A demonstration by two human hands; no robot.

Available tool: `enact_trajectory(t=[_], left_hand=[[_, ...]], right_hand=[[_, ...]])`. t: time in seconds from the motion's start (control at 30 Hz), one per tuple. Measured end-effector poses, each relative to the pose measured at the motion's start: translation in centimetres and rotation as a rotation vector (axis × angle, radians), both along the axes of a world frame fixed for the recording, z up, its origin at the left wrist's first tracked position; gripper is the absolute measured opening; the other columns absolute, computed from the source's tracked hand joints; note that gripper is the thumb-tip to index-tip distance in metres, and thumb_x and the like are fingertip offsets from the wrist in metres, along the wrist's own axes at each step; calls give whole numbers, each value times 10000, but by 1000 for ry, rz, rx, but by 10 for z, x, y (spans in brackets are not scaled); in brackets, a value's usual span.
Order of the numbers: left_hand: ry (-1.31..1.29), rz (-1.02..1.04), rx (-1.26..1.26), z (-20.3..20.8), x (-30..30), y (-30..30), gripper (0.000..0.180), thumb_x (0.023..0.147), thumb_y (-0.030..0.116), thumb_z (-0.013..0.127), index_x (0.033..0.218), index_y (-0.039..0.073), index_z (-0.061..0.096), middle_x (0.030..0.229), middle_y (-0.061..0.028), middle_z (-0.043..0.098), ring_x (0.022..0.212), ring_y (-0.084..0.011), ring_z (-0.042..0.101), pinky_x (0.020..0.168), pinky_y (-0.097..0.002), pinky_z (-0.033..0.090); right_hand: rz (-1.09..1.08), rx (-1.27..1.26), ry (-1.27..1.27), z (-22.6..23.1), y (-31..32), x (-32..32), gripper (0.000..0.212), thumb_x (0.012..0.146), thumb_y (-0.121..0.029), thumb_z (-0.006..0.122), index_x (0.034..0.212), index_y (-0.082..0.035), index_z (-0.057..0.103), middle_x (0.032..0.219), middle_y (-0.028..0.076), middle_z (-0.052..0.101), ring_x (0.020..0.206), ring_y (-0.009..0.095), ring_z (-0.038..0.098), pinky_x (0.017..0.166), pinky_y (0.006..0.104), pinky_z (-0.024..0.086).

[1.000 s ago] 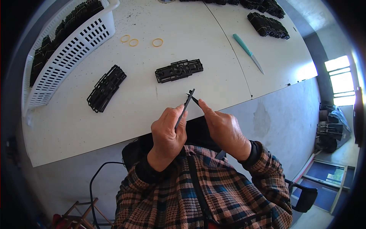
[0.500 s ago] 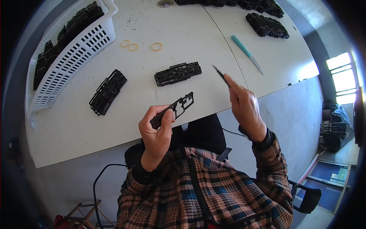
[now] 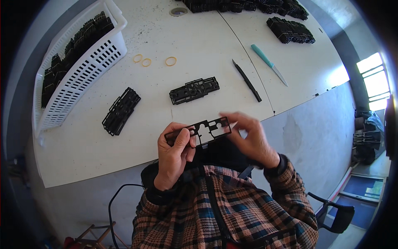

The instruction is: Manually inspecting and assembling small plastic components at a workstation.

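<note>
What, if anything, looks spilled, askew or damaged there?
Dark specks lie scattered over the white tabletop, thickest beside the slotted white basket; they look like loose debris, too small to identify. Nothing else stands out: the black openwork frame in the left hand shows no obvious break.

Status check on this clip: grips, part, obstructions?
Left grip holding black openwork frame; right grip blurred at its right end, contact unclear. Slim black tool lying beyond, out of the way.

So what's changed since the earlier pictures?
The right hand has set down the slim black tool left of the teal knife and come back leftward toward the black frame. The left hand keeps holding the frame, now turned more face-on. The knife, rubber bands and basket stayed put.
</note>
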State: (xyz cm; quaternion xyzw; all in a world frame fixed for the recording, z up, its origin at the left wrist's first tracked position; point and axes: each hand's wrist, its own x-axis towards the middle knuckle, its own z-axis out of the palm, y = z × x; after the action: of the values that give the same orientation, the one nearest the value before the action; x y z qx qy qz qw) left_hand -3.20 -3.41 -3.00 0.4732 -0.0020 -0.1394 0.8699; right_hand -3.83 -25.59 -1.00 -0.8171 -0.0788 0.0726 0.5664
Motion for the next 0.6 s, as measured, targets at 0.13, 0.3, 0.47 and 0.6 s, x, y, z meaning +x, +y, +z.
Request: enact_trajectory(t=[0.13, 0.3, 0.47, 0.6], left_hand=[[93, -69, -131, 1, 5, -7, 181, 994, 210, 567, 991, 30, 582, 757, -73, 588, 482, -106, 460, 441, -209, 368], [222, -165, -231, 8, 7, -14, 199, 999, 244, 557, 986, 46, 565, 796, -65, 590, 518, -105, 477, 466, -211, 379], [314, -205, -130, 12, 5, -23, 220, 1004, 267, 547, 998, 47, 558, 819, -45, 590, 552, -88, 491, 477, -206, 373], [318, -352, -106, 12, 11, -26, 240, 1003, 269, 550, 1067, 37, 553, 824, -26, 587, 565, -71, 491, 484, -198, 367]], right_hand=[[75, 409, -69, -29, 24, -9, 423, 898, -71, 656, 1296, 2, 535, 1297, 172, 572, 1191, 241, 554, 973, 343, 446], [175, 676, -195, -38, 38, 3, 467, 883, -170, 713, 1264, 23, 525, 1446, 197, 435, 1365, 297, 396, 1089, 409, 352], [209, 583, -230, -24, 28, 7, 478, 852, -230, 753, 1199, 17, 537, 1390, 211, 472, 1309, 278, 457, 1068, 400, 383], [52, 666, -34, -22, 20, -11, 562, 826, -281, 779, 1199, 25, 490, 1267, 206, 545, 1227, 282, 520, 1035, 407, 422]])
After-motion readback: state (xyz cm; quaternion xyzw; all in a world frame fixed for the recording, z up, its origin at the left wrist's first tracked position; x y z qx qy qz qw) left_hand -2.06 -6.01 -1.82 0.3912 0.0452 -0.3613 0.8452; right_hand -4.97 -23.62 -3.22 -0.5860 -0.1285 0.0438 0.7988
